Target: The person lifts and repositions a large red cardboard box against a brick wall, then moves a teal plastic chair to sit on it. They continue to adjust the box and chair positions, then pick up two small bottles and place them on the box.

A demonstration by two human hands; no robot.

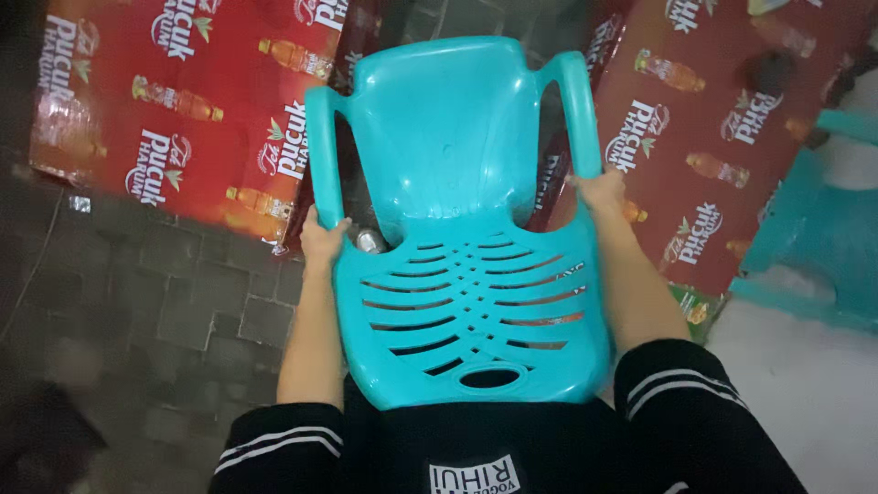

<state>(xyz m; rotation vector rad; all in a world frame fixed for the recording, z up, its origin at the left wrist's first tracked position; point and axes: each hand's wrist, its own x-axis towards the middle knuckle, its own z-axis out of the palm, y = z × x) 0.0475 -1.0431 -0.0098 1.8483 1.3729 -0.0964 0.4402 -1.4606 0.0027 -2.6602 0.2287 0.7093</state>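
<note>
Your left hand wrapped tight round chair left armrest; right hand clamped on right armrest. Chair lifted against your chest, backrest near, seat far, so weight splits evenly. Red banner lies far left on paving.

One turquoise plastic chair; two hands
</note>
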